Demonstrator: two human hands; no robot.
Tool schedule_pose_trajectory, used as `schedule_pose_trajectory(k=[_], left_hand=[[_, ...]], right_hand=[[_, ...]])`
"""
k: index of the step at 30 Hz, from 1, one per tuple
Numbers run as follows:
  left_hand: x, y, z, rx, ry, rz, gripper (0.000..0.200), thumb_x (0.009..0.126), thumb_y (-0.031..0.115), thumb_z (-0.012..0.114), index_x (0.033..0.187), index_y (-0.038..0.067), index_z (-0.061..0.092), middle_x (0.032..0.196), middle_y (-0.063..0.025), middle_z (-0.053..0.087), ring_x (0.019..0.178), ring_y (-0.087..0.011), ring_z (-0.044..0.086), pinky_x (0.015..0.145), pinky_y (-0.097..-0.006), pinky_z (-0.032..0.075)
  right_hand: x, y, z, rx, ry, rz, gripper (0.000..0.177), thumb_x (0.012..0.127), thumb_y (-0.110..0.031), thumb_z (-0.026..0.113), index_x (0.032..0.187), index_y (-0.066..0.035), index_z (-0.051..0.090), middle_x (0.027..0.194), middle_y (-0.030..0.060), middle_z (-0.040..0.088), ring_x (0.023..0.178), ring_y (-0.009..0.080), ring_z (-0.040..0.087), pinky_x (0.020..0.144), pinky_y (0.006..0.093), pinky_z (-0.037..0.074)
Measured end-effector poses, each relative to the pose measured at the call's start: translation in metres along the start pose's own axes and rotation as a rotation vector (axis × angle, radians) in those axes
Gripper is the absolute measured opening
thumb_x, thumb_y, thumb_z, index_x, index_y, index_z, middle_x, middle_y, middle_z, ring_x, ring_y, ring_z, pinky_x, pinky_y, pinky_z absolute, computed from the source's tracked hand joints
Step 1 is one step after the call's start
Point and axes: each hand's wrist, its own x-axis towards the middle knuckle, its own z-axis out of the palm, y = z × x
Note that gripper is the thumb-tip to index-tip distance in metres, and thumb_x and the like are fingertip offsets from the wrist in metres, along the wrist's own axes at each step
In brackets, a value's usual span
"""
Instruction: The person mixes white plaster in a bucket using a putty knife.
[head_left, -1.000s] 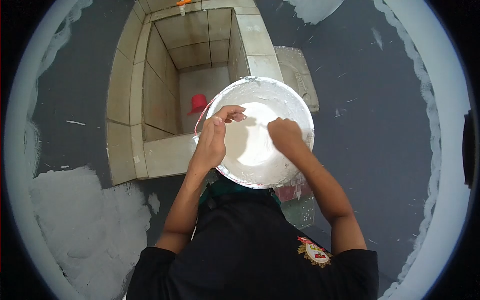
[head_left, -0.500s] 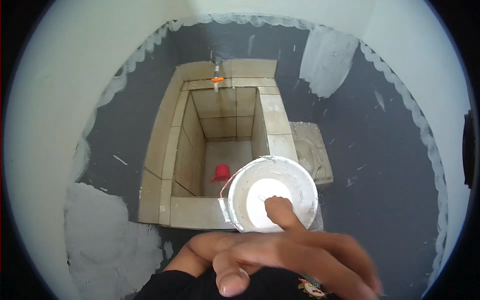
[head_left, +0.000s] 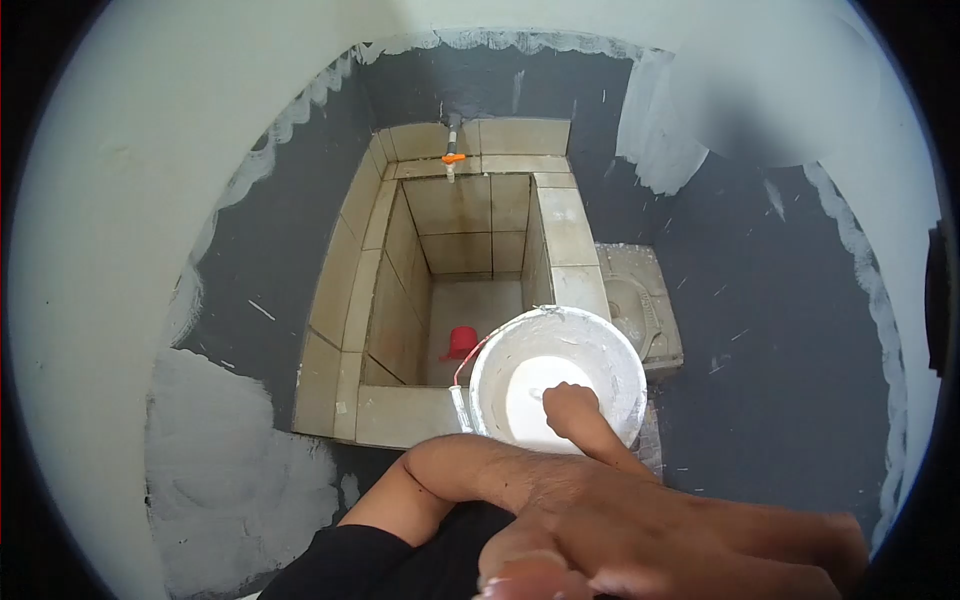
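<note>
A white bucket with white paint inside stands at the front right corner of the tiled basin. Over the paint, my right hand is closed around a pale stick-like thing, mostly hidden by the fist; its other end cannot be made out. My left hand is close to the camera, in front of the bucket, with its fingers stretched to the right and holding nothing. The bucket's wire handle hangs down on the left side.
The tiled basin holds a red dipper and has a tap with an orange lever. Right of it is a squat toilet. Grey walls carry white paint patches. A blurred round patch covers the upper right.
My left hand has swung right and down, nearer the camera. My right hand stays over the paint. The view has shifted slightly, and a blurred patch has appeared at the upper right.
</note>
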Motion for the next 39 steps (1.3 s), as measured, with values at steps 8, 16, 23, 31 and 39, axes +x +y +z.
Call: schedule_pose_trajectory(k=[8, 16, 23, 31, 39], left_hand=[[0.010, -0.005, -0.002, -0.016, -0.040, -0.011, 0.053, 0.093, 0.043, 0.046, 0.111, -0.005, 0.062, 0.108, -0.0189, 0.065, 0.104, -0.0291, 0.062, 0.094, -0.0407, 0.045], [0.012, 0.002, -0.008, 0.028, -0.060, -0.018, 0.045, 0.094, 0.036, 0.047, 0.109, -0.004, 0.062, 0.105, -0.0168, 0.066, 0.101, -0.0265, 0.062, 0.091, -0.0387, 0.046], [0.007, 0.017, -0.018, 0.154, 0.009, -0.029, 0.038, 0.095, 0.030, 0.048, 0.108, -0.002, 0.062, 0.102, -0.0149, 0.066, 0.099, -0.0241, 0.062, 0.088, -0.0368, 0.047], [-0.069, 0.046, -0.073, 0.975, 0.734, -0.298, 0.025, 0.100, 0.020, 0.053, 0.104, -0.002, 0.063, 0.097, -0.0091, 0.068, 0.091, -0.0172, 0.063, 0.085, -0.0321, 0.048], [-0.145, 0.008, -0.081, 1.315, 0.537, -0.993, 0.034, 0.101, 0.026, 0.052, 0.106, -0.004, 0.067, 0.098, -0.0251, 0.068, 0.089, -0.0381, 0.063, 0.092, -0.0437, 0.045]], right_hand=[[0.005, 0.000, -0.003, 0.030, -0.058, -0.013, 0.017, 0.081, -0.009, 0.065, 0.095, -0.004, 0.073, 0.096, 0.0191, 0.072, 0.090, 0.0339, 0.071, 0.077, 0.0437, 0.057], [0.002, 0.004, -0.006, 0.055, -0.061, -0.007, 0.016, 0.081, -0.009, 0.065, 0.093, -0.003, 0.074, 0.096, 0.0185, 0.072, 0.090, 0.0338, 0.071, 0.078, 0.0443, 0.056], [0.008, 0.007, -0.006, 0.062, -0.110, -0.008, 0.020, 0.088, -0.018, 0.064, 0.099, -0.004, 0.073, 0.101, 0.0191, 0.071, 0.094, 0.0347, 0.071, 0.080, 0.0446, 0.056], [0.013, -0.030, -0.007, -0.162, -0.114, 0.026, 0.025, 0.086, -0.007, 0.061, 0.108, -0.004, 0.071, 0.105, 0.0151, 0.069, 0.099, 0.0302, 0.067, 0.081, 0.0430, 0.052], [0.028, -0.092, 0.043, -1.122, -0.188, -0.086, 0.025, 0.084, -0.002, 0.062, 0.108, -0.002, 0.069, 0.096, 0.0137, 0.066, 0.087, 0.0267, 0.063, 0.069, 0.0417, 0.045]])
